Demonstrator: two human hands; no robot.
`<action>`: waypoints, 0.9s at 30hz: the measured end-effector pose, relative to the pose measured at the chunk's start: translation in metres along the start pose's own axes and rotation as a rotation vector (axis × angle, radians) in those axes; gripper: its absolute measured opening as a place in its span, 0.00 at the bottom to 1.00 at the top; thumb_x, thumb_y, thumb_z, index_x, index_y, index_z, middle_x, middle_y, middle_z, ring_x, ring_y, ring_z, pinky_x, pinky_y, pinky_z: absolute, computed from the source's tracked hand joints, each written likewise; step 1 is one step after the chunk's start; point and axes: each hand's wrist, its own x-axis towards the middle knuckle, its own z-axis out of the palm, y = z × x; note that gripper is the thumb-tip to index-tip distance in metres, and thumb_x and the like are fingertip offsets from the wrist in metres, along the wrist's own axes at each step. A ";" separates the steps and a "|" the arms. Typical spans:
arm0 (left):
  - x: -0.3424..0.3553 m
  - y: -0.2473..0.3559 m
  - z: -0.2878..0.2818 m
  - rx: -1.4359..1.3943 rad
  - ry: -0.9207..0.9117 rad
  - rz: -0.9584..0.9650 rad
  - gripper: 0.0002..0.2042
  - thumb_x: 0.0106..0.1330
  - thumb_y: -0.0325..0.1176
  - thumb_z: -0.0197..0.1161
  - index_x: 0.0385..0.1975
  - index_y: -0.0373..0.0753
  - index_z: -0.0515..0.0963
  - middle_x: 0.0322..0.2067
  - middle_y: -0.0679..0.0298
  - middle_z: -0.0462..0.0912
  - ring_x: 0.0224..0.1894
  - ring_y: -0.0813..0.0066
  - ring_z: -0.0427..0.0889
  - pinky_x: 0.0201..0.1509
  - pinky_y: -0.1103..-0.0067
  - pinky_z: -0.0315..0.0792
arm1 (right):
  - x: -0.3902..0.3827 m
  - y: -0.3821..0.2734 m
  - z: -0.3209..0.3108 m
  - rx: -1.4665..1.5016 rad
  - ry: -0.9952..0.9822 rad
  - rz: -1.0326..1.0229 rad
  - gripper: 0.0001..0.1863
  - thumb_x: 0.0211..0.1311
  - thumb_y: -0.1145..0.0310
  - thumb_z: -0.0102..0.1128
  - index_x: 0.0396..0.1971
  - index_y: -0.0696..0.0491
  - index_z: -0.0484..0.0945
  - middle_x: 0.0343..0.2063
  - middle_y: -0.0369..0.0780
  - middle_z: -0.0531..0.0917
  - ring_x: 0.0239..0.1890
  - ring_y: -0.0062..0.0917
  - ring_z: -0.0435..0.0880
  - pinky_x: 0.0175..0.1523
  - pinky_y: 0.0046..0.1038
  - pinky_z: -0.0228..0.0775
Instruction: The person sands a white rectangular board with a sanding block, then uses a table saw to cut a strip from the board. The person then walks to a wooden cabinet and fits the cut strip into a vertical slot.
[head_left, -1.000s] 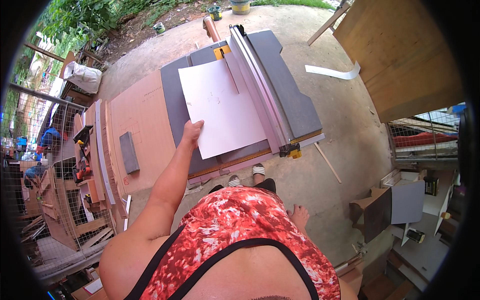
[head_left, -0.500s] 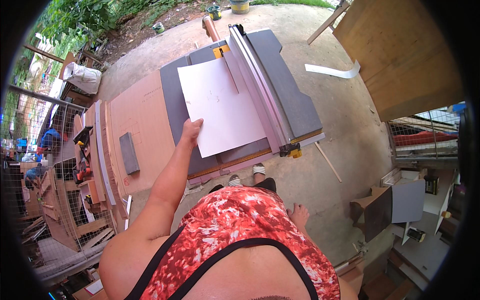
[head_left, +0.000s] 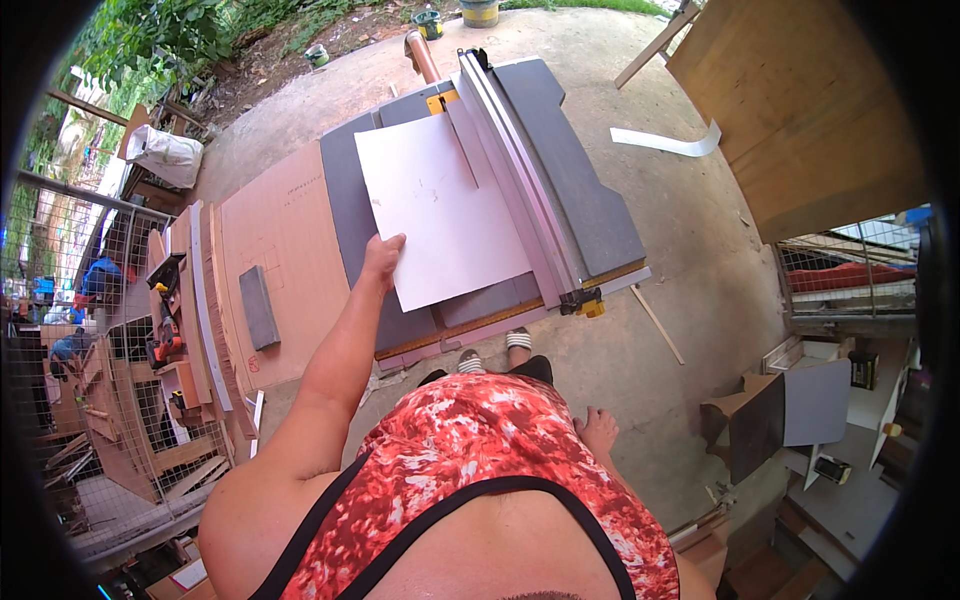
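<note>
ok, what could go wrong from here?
1. Only the left hand grips the white sheet, at its left edge, so it might twist away from the fence.
2. The right hand hangs clear of the saw table, so the part between slit and fence could bind or drift.

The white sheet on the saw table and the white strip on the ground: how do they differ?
The white sheet is broad; the white strip is narrow. The sheet lies flat; the strip bends at one end. The left hand grips the sheet, while no hand touches the strip. Both are white.
</note>
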 end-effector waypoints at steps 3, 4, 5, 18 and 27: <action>0.005 -0.001 -0.001 -0.007 0.009 0.003 0.16 0.71 0.27 0.60 0.54 0.25 0.72 0.45 0.50 0.84 0.41 0.59 0.87 0.44 0.62 0.84 | 0.001 -0.001 -0.003 -0.007 -0.009 0.000 0.29 0.64 0.49 0.64 0.61 0.46 0.76 0.60 0.45 0.76 0.63 0.41 0.72 0.64 0.45 0.62; 0.007 -0.002 -0.002 -0.008 0.011 0.001 0.16 0.70 0.26 0.60 0.54 0.25 0.72 0.45 0.50 0.84 0.41 0.59 0.87 0.44 0.62 0.84 | 0.001 -0.002 -0.005 -0.010 -0.014 0.000 0.29 0.64 0.48 0.64 0.62 0.46 0.76 0.60 0.45 0.76 0.63 0.41 0.72 0.64 0.45 0.62; 0.008 -0.002 -0.002 -0.009 0.012 -0.001 0.16 0.70 0.26 0.60 0.54 0.25 0.72 0.45 0.50 0.84 0.41 0.59 0.87 0.44 0.62 0.84 | 0.002 -0.002 -0.004 -0.012 -0.008 -0.003 0.29 0.64 0.48 0.63 0.62 0.46 0.76 0.60 0.45 0.76 0.63 0.41 0.72 0.64 0.45 0.62; 0.024 -0.005 -0.007 -0.012 0.017 0.002 0.16 0.70 0.27 0.61 0.54 0.25 0.71 0.45 0.49 0.83 0.41 0.59 0.86 0.43 0.62 0.84 | 0.003 -0.002 -0.003 0.003 -0.001 0.003 0.30 0.64 0.48 0.63 0.63 0.46 0.76 0.59 0.45 0.77 0.62 0.41 0.72 0.64 0.45 0.62; 0.025 -0.001 -0.006 -0.029 -0.002 0.007 0.16 0.70 0.27 0.61 0.54 0.26 0.72 0.44 0.50 0.84 0.41 0.59 0.87 0.43 0.62 0.84 | 0.003 -0.003 -0.001 -0.010 -0.003 0.004 0.30 0.64 0.48 0.63 0.63 0.46 0.76 0.60 0.45 0.76 0.63 0.41 0.72 0.64 0.45 0.61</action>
